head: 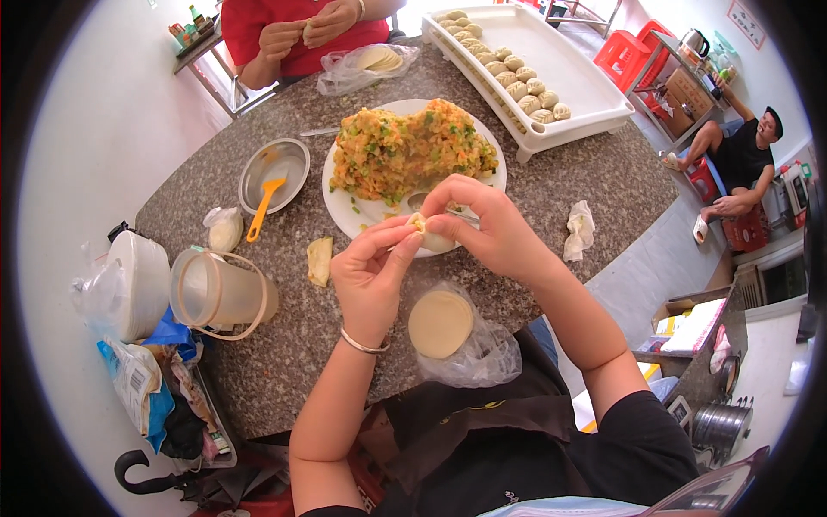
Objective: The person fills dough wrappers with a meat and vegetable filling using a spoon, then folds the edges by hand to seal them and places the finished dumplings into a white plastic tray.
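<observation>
My left hand and my right hand meet over the near rim of a large white plate. Between their fingertips is a partly closed dumpling, with some filling showing at its top. Chopped vegetable filling is heaped on the plate, and a metal spoon lies partly behind my right fingers. Nearer me, a stack of round dough wrappers rests on a clear plastic bag. A folded piece of dough lies left of my left hand.
A white tray holds rows of pleated dumplings. Left are a steel bowl with an orange spatula, and a plastic pitcher. A crumpled tissue lies right. A co-worker's hands work opposite; another person sits far right.
</observation>
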`<state>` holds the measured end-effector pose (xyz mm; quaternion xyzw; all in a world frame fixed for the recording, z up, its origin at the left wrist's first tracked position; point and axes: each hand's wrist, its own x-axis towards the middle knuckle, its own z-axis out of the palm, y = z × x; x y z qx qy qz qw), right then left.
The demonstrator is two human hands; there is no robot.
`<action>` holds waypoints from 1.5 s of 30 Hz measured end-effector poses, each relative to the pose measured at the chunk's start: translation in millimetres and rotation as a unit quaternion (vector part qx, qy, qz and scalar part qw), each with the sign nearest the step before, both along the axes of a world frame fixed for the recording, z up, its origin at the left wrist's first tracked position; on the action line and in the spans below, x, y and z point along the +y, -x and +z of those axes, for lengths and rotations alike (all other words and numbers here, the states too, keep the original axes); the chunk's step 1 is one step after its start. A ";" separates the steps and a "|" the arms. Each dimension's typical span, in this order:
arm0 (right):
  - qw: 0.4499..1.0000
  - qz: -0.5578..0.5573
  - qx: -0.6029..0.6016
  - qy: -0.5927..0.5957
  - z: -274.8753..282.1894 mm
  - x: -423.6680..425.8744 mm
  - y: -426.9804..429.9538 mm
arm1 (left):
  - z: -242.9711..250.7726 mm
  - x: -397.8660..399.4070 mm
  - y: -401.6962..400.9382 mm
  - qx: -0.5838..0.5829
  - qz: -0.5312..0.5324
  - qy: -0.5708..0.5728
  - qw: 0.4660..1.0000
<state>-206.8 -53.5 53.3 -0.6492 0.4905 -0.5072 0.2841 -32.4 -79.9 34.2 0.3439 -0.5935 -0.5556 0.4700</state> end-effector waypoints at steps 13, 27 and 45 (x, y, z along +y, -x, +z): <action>0.999 -0.042 -0.002 0.005 -3.4 3.5 -5.9 | 3.9 0.6 1.4 0.026 0.006 -0.086 0.996; 0.996 -0.054 0.041 0.052 -6.1 4.0 -9.4 | 4.4 2.2 2.0 0.033 -0.004 -0.086 0.996; 0.996 -0.042 0.048 0.057 -8.0 0.9 -10.5 | 2.4 1.5 2.9 -0.004 -0.021 -0.098 0.995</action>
